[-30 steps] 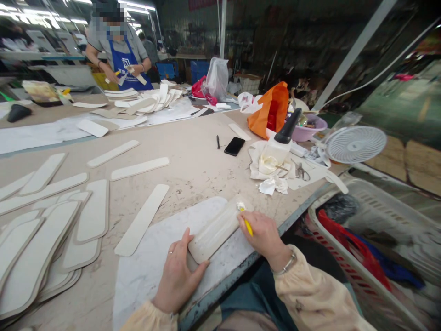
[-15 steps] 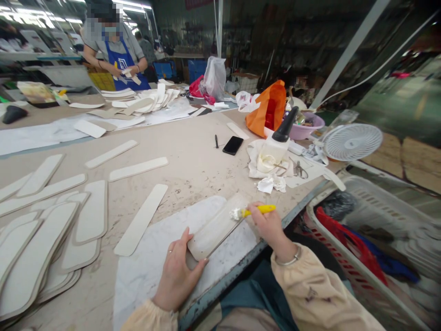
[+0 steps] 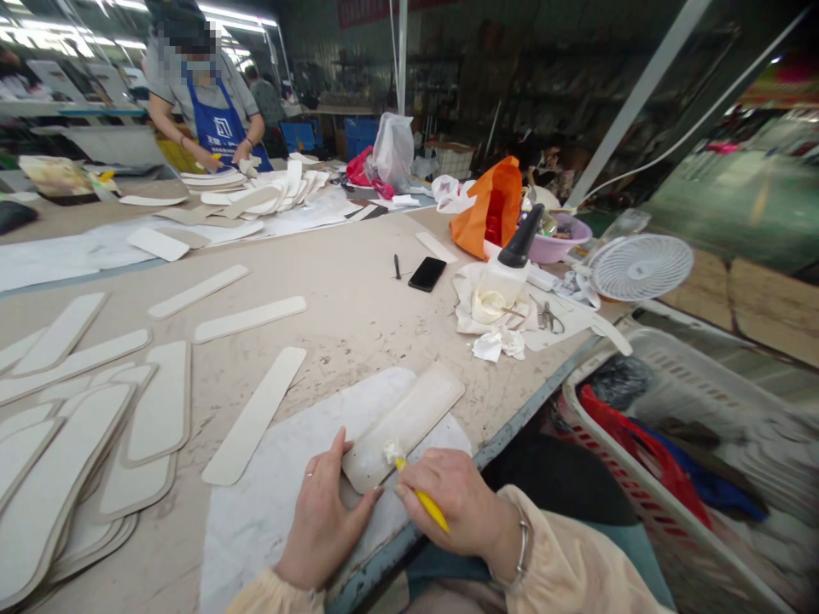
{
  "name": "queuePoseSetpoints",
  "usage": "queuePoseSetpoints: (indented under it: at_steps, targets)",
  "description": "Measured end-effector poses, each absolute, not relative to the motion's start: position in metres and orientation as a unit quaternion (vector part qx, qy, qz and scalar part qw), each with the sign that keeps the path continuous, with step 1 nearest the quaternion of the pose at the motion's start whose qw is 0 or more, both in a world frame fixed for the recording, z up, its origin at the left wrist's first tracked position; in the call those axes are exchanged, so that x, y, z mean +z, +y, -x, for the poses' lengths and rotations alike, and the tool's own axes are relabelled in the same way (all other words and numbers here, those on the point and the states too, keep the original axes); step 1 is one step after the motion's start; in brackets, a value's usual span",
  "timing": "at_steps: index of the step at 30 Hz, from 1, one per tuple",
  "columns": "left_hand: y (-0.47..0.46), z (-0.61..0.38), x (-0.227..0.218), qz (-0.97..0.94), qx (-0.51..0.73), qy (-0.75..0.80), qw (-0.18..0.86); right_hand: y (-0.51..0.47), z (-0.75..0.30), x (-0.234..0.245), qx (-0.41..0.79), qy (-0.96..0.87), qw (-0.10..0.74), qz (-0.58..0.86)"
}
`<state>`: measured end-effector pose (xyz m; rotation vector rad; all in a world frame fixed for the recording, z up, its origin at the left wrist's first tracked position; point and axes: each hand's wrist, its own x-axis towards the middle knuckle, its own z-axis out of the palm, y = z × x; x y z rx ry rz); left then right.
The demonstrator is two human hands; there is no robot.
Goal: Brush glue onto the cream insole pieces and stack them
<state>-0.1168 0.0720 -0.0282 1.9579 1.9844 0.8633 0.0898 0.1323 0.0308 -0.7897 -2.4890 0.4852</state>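
Observation:
A cream strip-shaped piece [image 3: 409, 419] lies on a white sheet [image 3: 281, 486] at the table's near edge. My left hand [image 3: 323, 520] lies flat with fingers spread, pressing down the piece's near end. My right hand [image 3: 457, 503] is closed around a yellow-handled brush [image 3: 415, 488], whose glue-laden white tip touches the near end of the piece.
Several cream strips [image 3: 252, 415] and stacked padded pieces [image 3: 77, 452] cover the left of the table. A glue bottle [image 3: 508, 271], scissors, phone [image 3: 426, 274], orange bag [image 3: 490, 209] and small fan [image 3: 640, 266] stand right. A basket [image 3: 671, 443] sits beside the table. Another person [image 3: 201, 102] works at the far end.
My right hand has carried the brush from the piece's far end, out past its right side, back to the near end beside my left hand. The left hand stayed put.

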Motion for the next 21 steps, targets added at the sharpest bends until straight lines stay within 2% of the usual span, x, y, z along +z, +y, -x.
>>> queuePoseSetpoints:
  at_steps: [3, 6, 8, 10, 14, 17, 19, 21]
  targets:
    - [0.072, 0.117, -0.027, -0.667, 0.284, 0.680, 0.111, 0.147, -0.104, 0.026, 0.241, -0.845, 0.350, 0.324]
    - [0.072, 0.117, -0.027, -0.670, 0.271, 0.683, 0.110, 0.182, -0.131, 0.012, 0.161, -0.770, 0.443, 0.430]
    - [0.072, 0.118, -0.027, -0.672, 0.268, 0.682, 0.105, 0.198, -0.143, 0.005, 0.106, -0.758, 0.437, 0.472]
    - [0.072, 0.118, -0.028, -0.672, 0.269, 0.682, 0.101, 0.200, -0.143, 0.004, 0.073, -0.784, 0.384, 0.482]
    - [0.072, 0.118, -0.028, -0.672, 0.277, 0.679, 0.099, 0.172, -0.123, 0.014, 0.123, -0.878, 0.278, 0.369]
    - [0.072, 0.118, -0.028, -0.674, 0.279, 0.677, 0.099, 0.164, -0.115, 0.018, 0.189, -0.886, 0.306, 0.293]
    - [0.071, 0.118, -0.028, -0.675, 0.278, 0.676, 0.100, 0.175, -0.119, 0.015, 0.163, -0.856, 0.359, 0.334]
    - [0.071, 0.118, -0.029, -0.675, 0.277, 0.677, 0.100, 0.189, -0.125, 0.009, 0.099, -0.827, 0.371, 0.410]
